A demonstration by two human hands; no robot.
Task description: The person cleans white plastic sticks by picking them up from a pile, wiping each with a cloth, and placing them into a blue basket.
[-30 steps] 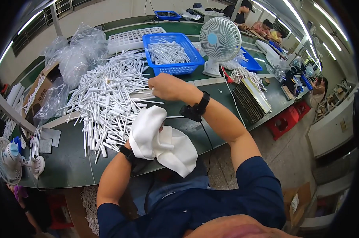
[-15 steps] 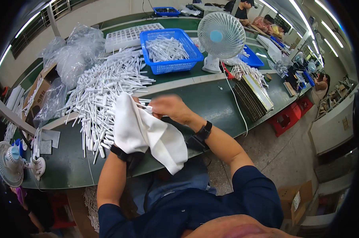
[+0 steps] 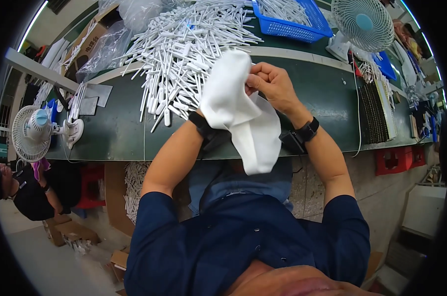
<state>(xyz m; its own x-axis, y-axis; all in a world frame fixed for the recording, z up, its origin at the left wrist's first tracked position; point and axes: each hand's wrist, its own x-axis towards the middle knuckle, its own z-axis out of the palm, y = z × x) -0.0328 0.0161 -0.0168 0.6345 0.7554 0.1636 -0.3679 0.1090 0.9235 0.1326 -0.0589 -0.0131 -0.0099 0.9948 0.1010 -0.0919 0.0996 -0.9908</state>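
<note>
A white cloth (image 3: 228, 98) drapes over my left hand and hides its fingers. Only the left forearm (image 3: 171, 155), with a dark wrist strap, comes out from below it. At the cloth's right edge my right hand (image 3: 275, 89) is closed, thumb and curled fingers pressed together against the fabric. What they pinch is hidden. One long fold of the cloth hangs down past the table's front edge, over my lap. Just beyond and left of my hands lies a big heap of thin white plastic sticks (image 3: 179, 54) with wider flat ends.
A blue basket (image 3: 295, 30) of white sticks stands behind the heap. White fans stand right (image 3: 364, 22) and left (image 3: 32, 128). A stack of dark-edged panels (image 3: 374, 111) and a cable lie right. Clear plastic bags and a cardboard box (image 3: 87, 47) sit back left. Another person is at far left.
The view has tilted down and turned, so the table sits higher and further right. My right hand, blurred before, is now sharp and curled by the cloth. A white stick tip beside it no longer shows.
</note>
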